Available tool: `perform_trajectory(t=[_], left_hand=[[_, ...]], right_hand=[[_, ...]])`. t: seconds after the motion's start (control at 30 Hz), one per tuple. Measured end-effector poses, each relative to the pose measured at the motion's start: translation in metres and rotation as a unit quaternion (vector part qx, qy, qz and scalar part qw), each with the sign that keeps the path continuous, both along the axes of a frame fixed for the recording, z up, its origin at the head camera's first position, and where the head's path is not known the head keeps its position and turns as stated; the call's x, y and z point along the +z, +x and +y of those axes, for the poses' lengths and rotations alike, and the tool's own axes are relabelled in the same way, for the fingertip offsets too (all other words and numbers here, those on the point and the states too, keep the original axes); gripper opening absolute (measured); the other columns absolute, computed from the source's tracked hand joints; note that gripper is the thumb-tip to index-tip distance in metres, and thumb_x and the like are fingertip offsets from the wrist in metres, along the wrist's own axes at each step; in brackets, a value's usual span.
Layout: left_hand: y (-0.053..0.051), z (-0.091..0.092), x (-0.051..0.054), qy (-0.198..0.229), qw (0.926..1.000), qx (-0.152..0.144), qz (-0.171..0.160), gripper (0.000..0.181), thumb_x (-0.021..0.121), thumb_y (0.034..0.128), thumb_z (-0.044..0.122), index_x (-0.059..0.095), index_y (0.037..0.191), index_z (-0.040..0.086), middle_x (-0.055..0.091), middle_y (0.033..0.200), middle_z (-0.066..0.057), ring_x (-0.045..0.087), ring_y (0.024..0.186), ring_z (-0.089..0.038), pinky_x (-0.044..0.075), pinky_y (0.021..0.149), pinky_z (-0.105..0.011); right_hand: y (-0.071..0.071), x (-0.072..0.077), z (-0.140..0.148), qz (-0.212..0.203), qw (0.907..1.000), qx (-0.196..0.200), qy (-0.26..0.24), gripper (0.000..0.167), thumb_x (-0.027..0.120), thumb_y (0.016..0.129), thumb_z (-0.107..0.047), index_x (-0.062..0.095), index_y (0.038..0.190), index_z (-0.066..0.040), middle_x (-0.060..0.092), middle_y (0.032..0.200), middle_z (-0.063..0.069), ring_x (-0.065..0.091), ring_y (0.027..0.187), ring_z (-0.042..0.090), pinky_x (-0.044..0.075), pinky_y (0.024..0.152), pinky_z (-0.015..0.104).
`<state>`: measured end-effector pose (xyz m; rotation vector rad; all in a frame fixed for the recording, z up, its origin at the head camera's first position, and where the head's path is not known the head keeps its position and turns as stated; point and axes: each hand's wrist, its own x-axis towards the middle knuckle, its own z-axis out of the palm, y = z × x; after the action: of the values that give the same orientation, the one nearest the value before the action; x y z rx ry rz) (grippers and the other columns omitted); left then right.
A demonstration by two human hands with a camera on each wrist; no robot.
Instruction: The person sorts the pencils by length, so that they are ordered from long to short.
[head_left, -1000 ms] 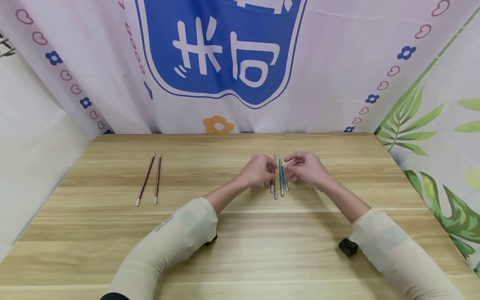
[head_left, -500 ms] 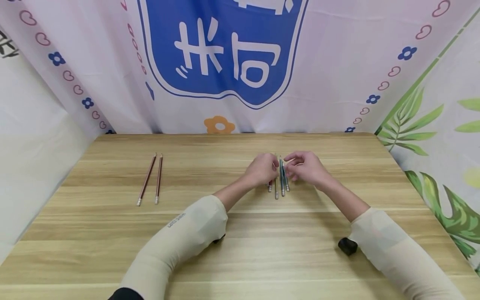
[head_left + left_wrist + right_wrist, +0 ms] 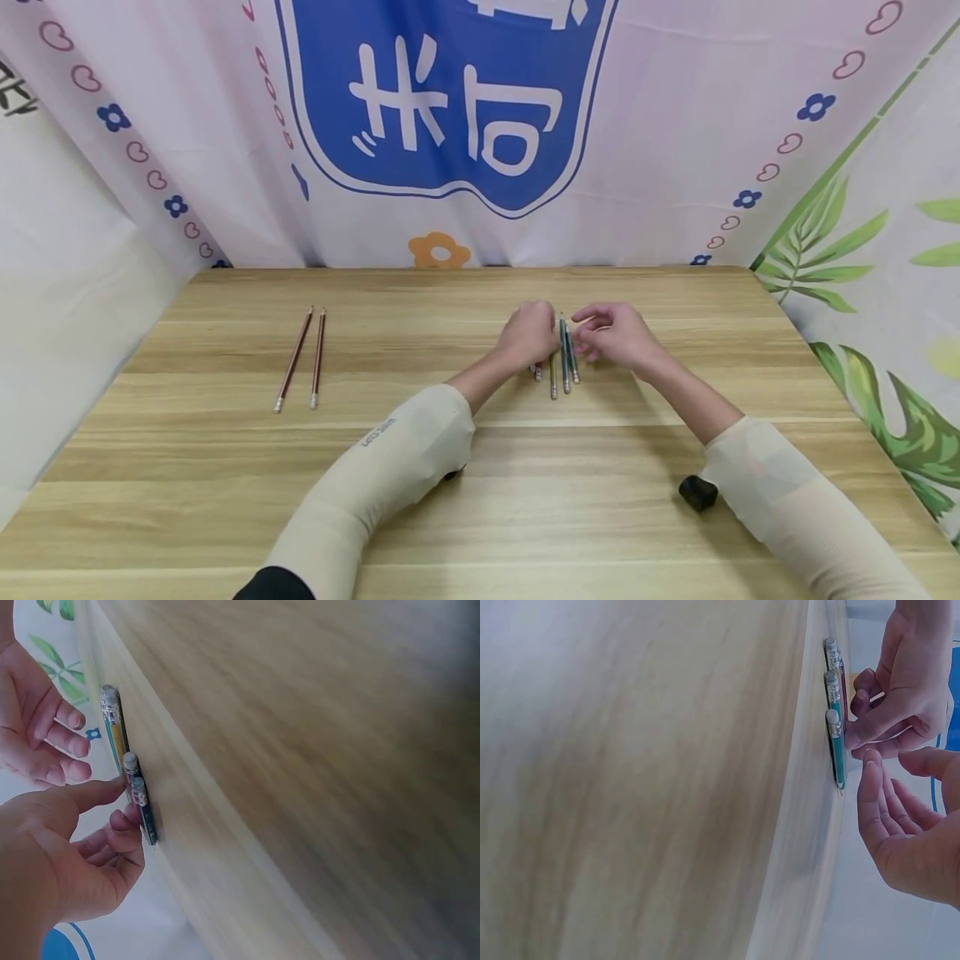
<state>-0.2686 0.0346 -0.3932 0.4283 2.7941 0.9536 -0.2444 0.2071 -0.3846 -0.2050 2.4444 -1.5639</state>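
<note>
The left hand [image 3: 528,332] touched pencils [image 3: 566,367] far off, right of centre, its grip impossible to tell; the right hand [image 3: 613,335] curved loosely beside them. The left sleeve [image 3: 405,450] read "Let's Slim", the banner [image 3: 330,125] "米".

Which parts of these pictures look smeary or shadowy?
Head view: fairly sharp, with a soft shadow on the table beside the right forearm; left wrist view: the table looks smeared, darkening toward the picture's right edge; right wrist view: the table is blurry, with a pale haze at top left, while the pencils look crisper.
</note>
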Motion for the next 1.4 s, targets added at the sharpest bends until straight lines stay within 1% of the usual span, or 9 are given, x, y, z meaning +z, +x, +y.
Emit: perform_trajectory(t=[0.1, 0.27, 0.33, 0.47, 0.77, 0.93, 1.07, 1.2, 1.4], left_hand=[[-0.002, 0.003, 0.000, -0.005, 1.0000, 0.008, -0.001, 0.033, 0.072, 0.0912, -0.001, 0.050, 0.067, 0.009, 0.048, 0.057, 0.000, 0.045, 0.042, -0.009, 0.036, 0.036, -0.017], [-0.004, 0.008, 0.001, -0.021, 0.9996, 0.019, -0.010, 0.012, 0.069, 0.0914, -0.003, 0.062, 0.082, 0.003, 0.060, 0.072, -0.006, 0.053, 0.047, -0.012, 0.046, 0.039, -0.018], [-0.004, 0.009, 0.002, -0.021, 0.9994, 0.022, -0.014, 0.009, 0.067, 0.0898, -0.005, 0.064, 0.085, 0.002, 0.062, 0.076, -0.008, 0.055, 0.049, -0.013, 0.048, 0.040, -0.019], [-0.004, 0.013, 0.004, -0.021, 0.9993, 0.026, -0.016, 0.017, 0.066, 0.0873, -0.009, 0.061, 0.080, 0.005, 0.062, 0.075, -0.008, 0.055, 0.050, -0.014, 0.049, 0.040, -0.020], [-0.003, 0.016, 0.005, -0.043, 0.9987, 0.026, 0.013, 0.030, 0.067, 0.0828, -0.008, 0.051, 0.069, 0.013, 0.056, 0.070, -0.003, 0.053, 0.060, -0.017, 0.042, 0.047, -0.023], [-0.002, 0.012, 0.008, -0.034, 0.9991, 0.024, 0.001, 0.033, 0.072, 0.0832, -0.006, 0.050, 0.068, 0.013, 0.054, 0.067, -0.002, 0.055, 0.059, -0.017, 0.047, 0.049, -0.023], [-0.002, 0.009, 0.010, -0.019, 0.9992, 0.033, -0.013, 0.032, 0.081, 0.0855, 0.005, 0.054, 0.070, 0.010, 0.058, 0.069, -0.003, 0.058, 0.057, -0.016, 0.051, 0.049, -0.022], [-0.004, 0.005, 0.014, -0.001, 0.9986, 0.039, -0.035, 0.036, 0.084, 0.0873, 0.012, 0.052, 0.070, 0.010, 0.054, 0.065, -0.001, 0.054, 0.050, -0.014, 0.047, 0.043, -0.021], [-0.004, -0.004, 0.021, 0.009, 0.9977, 0.036, -0.057, 0.043, 0.077, 0.0868, 0.003, 0.043, 0.062, 0.013, 0.038, 0.052, 0.005, 0.042, 0.042, -0.010, 0.037, 0.037, -0.019]], right_hand=[[0.000, 0.000, 0.000, -0.001, 1.0000, -0.001, -0.001, 0.035, 0.067, 0.098, 0.002, 0.058, 0.130, 0.014, 0.069, 0.105, 0.028, 0.073, 0.080, 0.024, 0.066, 0.068, 0.032], [-0.001, 0.001, -0.001, 0.000, 1.0000, 0.000, -0.001, 0.035, 0.066, 0.098, 0.002, 0.058, 0.130, 0.014, 0.069, 0.106, 0.029, 0.073, 0.080, 0.023, 0.066, 0.067, 0.030], [-0.001, 0.001, -0.001, 0.003, 1.0000, 0.000, 0.001, 0.035, 0.066, 0.098, 0.002, 0.058, 0.130, 0.014, 0.070, 0.106, 0.029, 0.073, 0.079, 0.023, 0.065, 0.067, 0.030], [-0.001, 0.002, -0.001, 0.004, 1.0000, 0.000, 0.005, 0.034, 0.065, 0.098, 0.002, 0.058, 0.130, 0.015, 0.070, 0.105, 0.029, 0.073, 0.079, 0.022, 0.065, 0.066, 0.030], [-0.001, 0.001, 0.001, 0.006, 1.0000, -0.002, 0.002, 0.035, 0.066, 0.098, 0.002, 0.058, 0.129, 0.015, 0.070, 0.105, 0.030, 0.072, 0.077, 0.019, 0.064, 0.064, 0.028], [-0.001, 0.000, 0.003, 0.010, 0.9999, -0.005, 0.009, 0.034, 0.065, 0.098, 0.002, 0.058, 0.129, 0.016, 0.070, 0.106, 0.031, 0.071, 0.075, 0.018, 0.063, 0.063, 0.027], [-0.001, -0.002, 0.003, 0.010, 0.9999, -0.003, 0.011, 0.034, 0.065, 0.098, 0.002, 0.058, 0.129, 0.016, 0.069, 0.105, 0.031, 0.071, 0.074, 0.018, 0.064, 0.063, 0.028], [-0.002, -0.004, 0.001, 0.002, 0.9999, -0.002, 0.012, 0.034, 0.065, 0.098, 0.002, 0.058, 0.128, 0.016, 0.070, 0.104, 0.029, 0.071, 0.074, 0.018, 0.064, 0.064, 0.028], [-0.004, -0.005, -0.002, -0.007, 0.9996, -0.002, 0.029, 0.033, 0.064, 0.097, 0.005, 0.058, 0.128, 0.015, 0.070, 0.104, 0.026, 0.072, 0.075, 0.020, 0.065, 0.065, 0.029]])
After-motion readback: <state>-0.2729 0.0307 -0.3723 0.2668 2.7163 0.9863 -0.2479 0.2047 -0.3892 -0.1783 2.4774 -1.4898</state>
